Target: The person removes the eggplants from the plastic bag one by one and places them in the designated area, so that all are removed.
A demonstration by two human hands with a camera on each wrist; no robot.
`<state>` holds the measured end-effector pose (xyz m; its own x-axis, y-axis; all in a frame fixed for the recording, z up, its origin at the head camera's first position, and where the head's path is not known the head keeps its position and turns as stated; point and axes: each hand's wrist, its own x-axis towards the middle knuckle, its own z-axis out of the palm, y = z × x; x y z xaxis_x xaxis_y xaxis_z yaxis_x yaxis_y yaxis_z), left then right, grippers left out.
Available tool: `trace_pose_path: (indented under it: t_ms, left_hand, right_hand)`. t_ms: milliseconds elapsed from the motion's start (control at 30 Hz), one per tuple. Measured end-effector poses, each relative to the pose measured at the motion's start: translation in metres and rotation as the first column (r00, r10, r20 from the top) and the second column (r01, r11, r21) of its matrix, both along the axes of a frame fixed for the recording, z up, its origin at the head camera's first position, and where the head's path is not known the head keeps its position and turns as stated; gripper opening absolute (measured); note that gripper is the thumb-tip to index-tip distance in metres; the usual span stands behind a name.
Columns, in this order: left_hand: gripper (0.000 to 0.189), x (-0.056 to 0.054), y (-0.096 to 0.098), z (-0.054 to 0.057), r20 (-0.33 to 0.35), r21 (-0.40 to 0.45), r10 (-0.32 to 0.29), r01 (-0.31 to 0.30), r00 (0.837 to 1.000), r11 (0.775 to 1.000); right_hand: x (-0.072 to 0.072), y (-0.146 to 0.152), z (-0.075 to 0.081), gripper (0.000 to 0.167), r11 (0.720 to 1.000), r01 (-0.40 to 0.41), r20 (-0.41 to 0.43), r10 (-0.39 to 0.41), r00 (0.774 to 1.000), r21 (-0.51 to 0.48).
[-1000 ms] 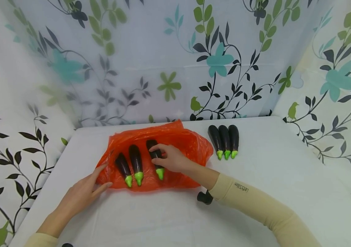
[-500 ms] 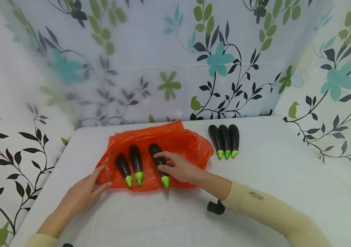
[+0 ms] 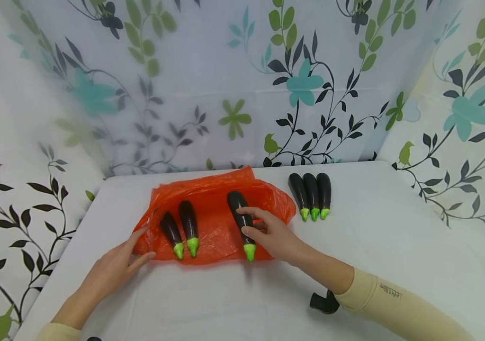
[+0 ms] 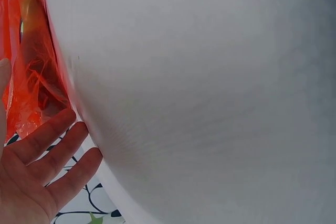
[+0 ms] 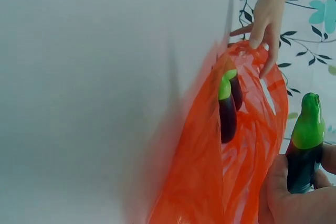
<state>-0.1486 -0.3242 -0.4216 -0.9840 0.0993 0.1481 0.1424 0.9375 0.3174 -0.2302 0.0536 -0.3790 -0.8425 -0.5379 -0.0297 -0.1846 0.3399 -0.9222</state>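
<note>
One eggplant (image 3: 244, 220) is pinched by the right grip (image 3: 274, 236), long axis near-to-far, green cap (image 3: 249, 251) nearest; the plastic bag (image 3: 217, 222) is touched by the outspread left grip (image 3: 112, 267).

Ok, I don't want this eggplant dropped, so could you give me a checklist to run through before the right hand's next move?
1. Right hand has a grip on the held eggplant: ok, thumb and fingers are on its body.
2. Left hand is at the bag: ok, at its left edge.
3. Bag mouth is open: ok, its inside shows.
4. Two eggplants lie in the bag: ok, side by side.
5. Three eggplants lie outside it: ok, to the right.
6. Held eggplant's far end is off the bag: cannot tell.
</note>
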Motion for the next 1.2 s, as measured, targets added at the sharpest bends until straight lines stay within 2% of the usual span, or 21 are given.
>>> trace_pose_path:
  t_ms: [300, 567, 767, 1033, 1200]
  left_hand:
    - [0.071, 0.000, 0.001, 0.004, 0.000, -0.001, -0.006, 0.006, 1.000, 1.000]
    - [0.070, -0.001, 0.000, 0.002, -0.014, 0.002, -0.016, 0.016, 1.000, 1.000]
    - [0.070, -0.001, 0.000, 0.000, -0.005, 0.003, -0.012, 0.012, 1.000, 1.000]
    - [0.071, -0.001, -0.001, -0.001, 0.008, 0.011, -0.010, 0.010, 1.000, 1.000]
    - [0.070, 0.000, -0.002, 0.000, 0.008, 0.021, -0.011, 0.011, 1.000, 1.000]
  right_hand:
    - [0.001, 0.031, 0.000, 0.044, 0.983, 0.145, 0.026, -0.143, 0.989, -0.110]
    - [0.005, 0.050, -0.005, 0.043, 0.976, 0.158, -0.008, -0.161, 0.987, -0.149]
    - [0.004, 0.064, -0.001, 0.040, 0.976, 0.183, -0.077, -0.192, 0.978, -0.114]
    - [-0.012, 0.085, 0.010, 0.042, 0.960, 0.263, -0.125, -0.273, 0.954, -0.096]
    - [-0.024, 0.100, 0.012, 0.046, 0.942, 0.328, -0.111, -0.334, 0.936, -0.067]
